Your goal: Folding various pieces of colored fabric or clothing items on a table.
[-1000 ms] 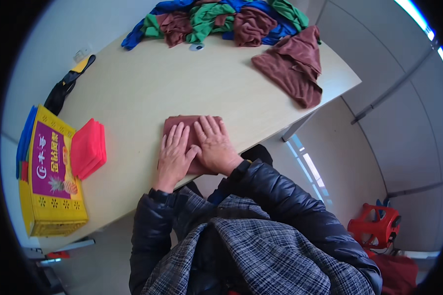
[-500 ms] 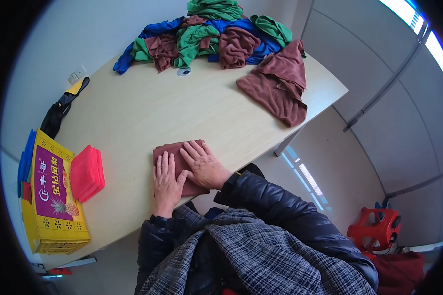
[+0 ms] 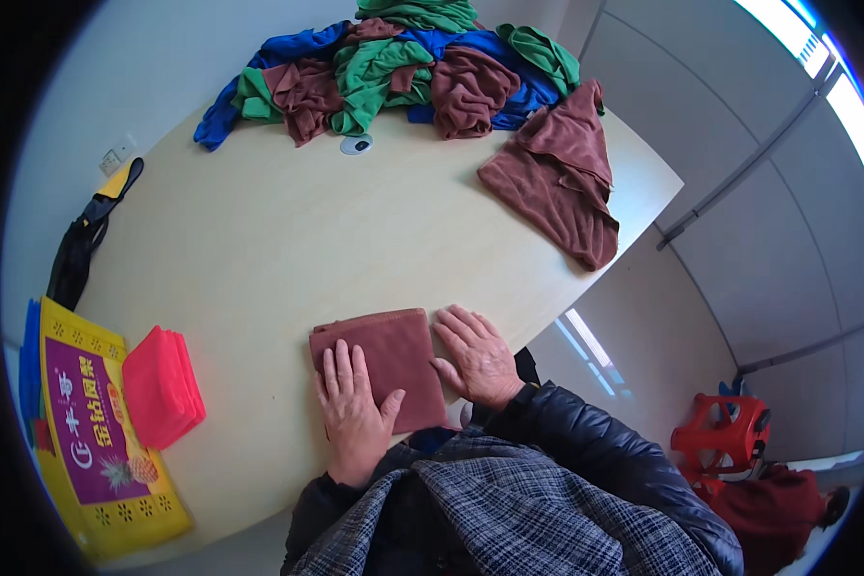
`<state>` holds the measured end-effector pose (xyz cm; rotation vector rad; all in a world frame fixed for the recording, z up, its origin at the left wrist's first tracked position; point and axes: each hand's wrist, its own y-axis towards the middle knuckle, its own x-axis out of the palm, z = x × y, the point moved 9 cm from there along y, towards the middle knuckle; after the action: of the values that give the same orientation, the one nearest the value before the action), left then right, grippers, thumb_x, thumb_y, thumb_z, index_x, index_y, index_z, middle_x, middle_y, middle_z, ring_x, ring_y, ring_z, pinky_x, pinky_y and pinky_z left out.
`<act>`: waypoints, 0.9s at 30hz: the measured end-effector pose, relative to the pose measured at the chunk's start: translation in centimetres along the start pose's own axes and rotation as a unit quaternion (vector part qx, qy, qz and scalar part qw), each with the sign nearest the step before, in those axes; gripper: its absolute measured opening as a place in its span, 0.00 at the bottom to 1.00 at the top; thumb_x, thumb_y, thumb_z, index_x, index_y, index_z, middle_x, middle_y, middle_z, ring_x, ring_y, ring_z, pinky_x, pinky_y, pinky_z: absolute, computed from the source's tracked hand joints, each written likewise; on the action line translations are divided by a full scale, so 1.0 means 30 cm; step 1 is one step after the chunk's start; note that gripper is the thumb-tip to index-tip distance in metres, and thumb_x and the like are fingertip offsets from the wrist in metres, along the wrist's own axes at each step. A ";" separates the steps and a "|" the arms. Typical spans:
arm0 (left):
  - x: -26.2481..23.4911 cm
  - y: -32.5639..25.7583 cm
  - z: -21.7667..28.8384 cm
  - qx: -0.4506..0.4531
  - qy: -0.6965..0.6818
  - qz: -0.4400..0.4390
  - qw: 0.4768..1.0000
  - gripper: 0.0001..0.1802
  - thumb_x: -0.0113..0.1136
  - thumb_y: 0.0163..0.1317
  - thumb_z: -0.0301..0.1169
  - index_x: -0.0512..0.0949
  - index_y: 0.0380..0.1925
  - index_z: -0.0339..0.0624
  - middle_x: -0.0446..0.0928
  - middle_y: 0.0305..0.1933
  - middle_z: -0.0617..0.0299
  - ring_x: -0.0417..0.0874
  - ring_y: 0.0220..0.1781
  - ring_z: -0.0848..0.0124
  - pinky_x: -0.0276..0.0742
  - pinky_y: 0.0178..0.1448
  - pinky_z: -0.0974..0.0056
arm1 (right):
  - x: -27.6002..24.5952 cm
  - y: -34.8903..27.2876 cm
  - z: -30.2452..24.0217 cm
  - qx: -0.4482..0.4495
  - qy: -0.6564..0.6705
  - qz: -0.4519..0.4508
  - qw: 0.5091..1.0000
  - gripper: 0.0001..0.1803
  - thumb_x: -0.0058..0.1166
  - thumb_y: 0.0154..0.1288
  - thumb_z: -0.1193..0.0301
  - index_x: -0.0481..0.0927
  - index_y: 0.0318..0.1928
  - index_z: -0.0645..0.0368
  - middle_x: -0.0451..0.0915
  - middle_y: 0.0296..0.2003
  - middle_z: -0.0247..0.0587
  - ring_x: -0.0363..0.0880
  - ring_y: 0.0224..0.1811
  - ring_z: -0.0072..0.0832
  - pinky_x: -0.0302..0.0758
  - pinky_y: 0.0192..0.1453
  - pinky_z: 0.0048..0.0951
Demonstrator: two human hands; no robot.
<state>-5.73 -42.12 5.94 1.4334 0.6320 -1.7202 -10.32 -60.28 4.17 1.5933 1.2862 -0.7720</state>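
A brown cloth (image 3: 394, 360), folded into a flat square, lies at the table's near edge. My left hand (image 3: 353, 403) rests flat on its left side, fingers stretched out and slightly apart. Beside its right edge, my right hand (image 3: 478, 360) lies on the table with fingers extended, its thumb close to the cloth's side. Neither hand grips anything. A loose brown cloth (image 3: 557, 182) is spread in a rough triangle toward the table's far right edge.
A heap of green, blue and brown cloths (image 3: 384, 82) covers the table's far side. At the left stand a yellow and purple box (image 3: 91, 422) and red folded cloths (image 3: 163, 389). A black strap (image 3: 82, 245) lies behind them. A red plastic stool (image 3: 720, 432) is on the floor at right.
My right hand has slid off the folded brown cloth to the right, onto the table. My left hand stays on the cloth. The whole view has shifted slightly.
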 end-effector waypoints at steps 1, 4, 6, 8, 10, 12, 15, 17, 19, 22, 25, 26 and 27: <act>0.003 0.001 -0.001 -0.003 0.004 -0.010 1.000 0.45 0.54 0.69 0.56 0.57 0.76 0.37 0.53 0.82 0.47 0.51 0.83 0.49 0.47 0.83 0.41 | 0.009 -0.003 0.002 -0.001 -0.009 -0.006 1.000 0.33 0.54 0.71 0.52 0.71 0.68 0.60 0.69 0.70 0.48 0.61 0.77 0.45 0.58 0.79 0.49; 0.021 0.014 -0.019 0.002 -0.006 -0.025 1.000 0.46 0.54 0.69 0.56 0.57 0.76 0.37 0.53 0.82 0.47 0.51 0.83 0.48 0.47 0.82 0.40 | 0.005 0.014 0.007 0.011 -0.010 -0.018 1.000 0.33 0.54 0.70 0.52 0.71 0.68 0.59 0.69 0.71 0.48 0.61 0.77 0.45 0.58 0.79 0.50; 0.022 0.025 -0.032 0.009 -0.032 -0.013 0.999 0.47 0.55 0.67 0.58 0.59 0.75 0.35 0.54 0.81 0.46 0.52 0.82 0.46 0.48 0.81 0.37 | 0.004 0.022 0.008 0.019 -0.011 -0.026 0.999 0.33 0.54 0.70 0.52 0.71 0.68 0.58 0.69 0.71 0.47 0.61 0.77 0.45 0.58 0.79 0.50; 0.022 0.032 -0.040 0.013 -0.047 -0.021 0.999 0.47 0.55 0.68 0.58 0.59 0.75 0.35 0.54 0.81 0.47 0.52 0.82 0.46 0.48 0.81 0.37 | 0.006 0.030 0.006 0.020 -0.012 -0.040 0.999 0.33 0.54 0.70 0.52 0.71 0.69 0.58 0.68 0.72 0.47 0.61 0.77 0.46 0.58 0.79 0.51; 0.019 0.033 -0.061 0.011 -0.068 -0.023 0.997 0.46 0.54 0.68 0.59 0.60 0.75 0.35 0.55 0.81 0.47 0.53 0.82 0.46 0.48 0.80 0.37 | 0.018 0.037 0.003 0.023 -0.015 -0.050 0.998 0.33 0.54 0.70 0.52 0.70 0.69 0.58 0.68 0.72 0.47 0.61 0.78 0.46 0.57 0.79 0.51; 0.021 0.038 -0.076 0.016 -0.084 -0.022 0.996 0.46 0.54 0.68 0.59 0.60 0.74 0.36 0.55 0.81 0.47 0.53 0.82 0.46 0.48 0.80 0.37 | 0.020 0.041 0.003 0.027 -0.014 -0.058 0.998 0.34 0.54 0.70 0.53 0.70 0.70 0.58 0.67 0.72 0.47 0.60 0.78 0.46 0.57 0.79 0.52; 0.001 0.030 -0.083 0.027 -0.105 -0.010 0.994 0.45 0.53 0.69 0.59 0.61 0.74 0.36 0.56 0.81 0.47 0.53 0.82 0.46 0.48 0.80 0.37 | 0.017 0.028 -0.012 0.026 -0.022 -0.063 0.997 0.34 0.53 0.70 0.53 0.69 0.70 0.58 0.67 0.73 0.47 0.60 0.78 0.46 0.57 0.79 0.53; 0.001 0.022 -0.079 0.022 -0.091 -0.013 0.996 0.44 0.54 0.69 0.58 0.62 0.73 0.35 0.57 0.80 0.48 0.54 0.82 0.46 0.49 0.80 0.37 | 0.022 0.022 -0.010 0.023 -0.028 -0.064 0.997 0.35 0.53 0.70 0.53 0.69 0.71 0.58 0.67 0.73 0.48 0.60 0.78 0.46 0.56 0.79 0.53; -0.004 0.010 -0.068 0.024 -0.083 -0.009 0.996 0.44 0.54 0.69 0.58 0.63 0.73 0.35 0.57 0.80 0.48 0.54 0.81 0.46 0.49 0.80 0.37 | 0.017 0.019 -0.012 0.018 -0.032 -0.054 0.998 0.34 0.53 0.70 0.53 0.69 0.70 0.58 0.67 0.73 0.48 0.60 0.78 0.47 0.56 0.79 0.53; -0.014 -0.017 -0.065 0.021 -0.067 0.021 0.997 0.43 0.54 0.69 0.57 0.64 0.73 0.36 0.59 0.79 0.48 0.57 0.80 0.46 0.51 0.80 0.38 | 0.019 0.012 -0.029 0.009 -0.030 -0.039 0.999 0.34 0.53 0.70 0.53 0.69 0.70 0.58 0.67 0.72 0.48 0.61 0.77 0.47 0.56 0.79 0.52; -0.025 -0.026 -0.054 0.034 -0.060 0.054 0.996 0.42 0.54 0.70 0.56 0.64 0.72 0.35 0.61 0.78 0.48 0.58 0.80 0.46 0.51 0.80 0.39 | 0.002 0.009 -0.040 0.002 -0.028 -0.014 1.000 0.32 0.52 0.71 0.53 0.71 0.68 0.59 0.69 0.71 0.48 0.62 0.77 0.47 0.57 0.79 0.49; -0.027 -0.031 -0.047 0.036 -0.058 0.067 0.995 0.41 0.54 0.70 0.56 0.64 0.72 0.35 0.62 0.78 0.48 0.59 0.79 0.46 0.51 0.80 0.39 | 0.000 0.003 -0.043 -0.004 -0.028 -0.013 1.000 0.32 0.52 0.71 0.53 0.71 0.68 0.59 0.69 0.71 0.48 0.62 0.77 0.47 0.57 0.79 0.49; -0.023 -0.034 -0.046 0.031 -0.057 0.071 0.995 0.41 0.54 0.70 0.56 0.64 0.72 0.35 0.62 0.78 0.48 0.59 0.79 0.46 0.51 0.80 0.39 | -0.008 -0.001 -0.043 -0.008 -0.035 0.001 0.999 0.31 0.52 0.71 0.54 0.72 0.67 0.60 0.70 0.70 0.49 0.62 0.76 0.47 0.58 0.79 0.49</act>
<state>-5.76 -40.28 6.17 1.3775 0.4085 -1.7076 -10.52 -59.19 4.87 1.5407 1.2375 -0.8085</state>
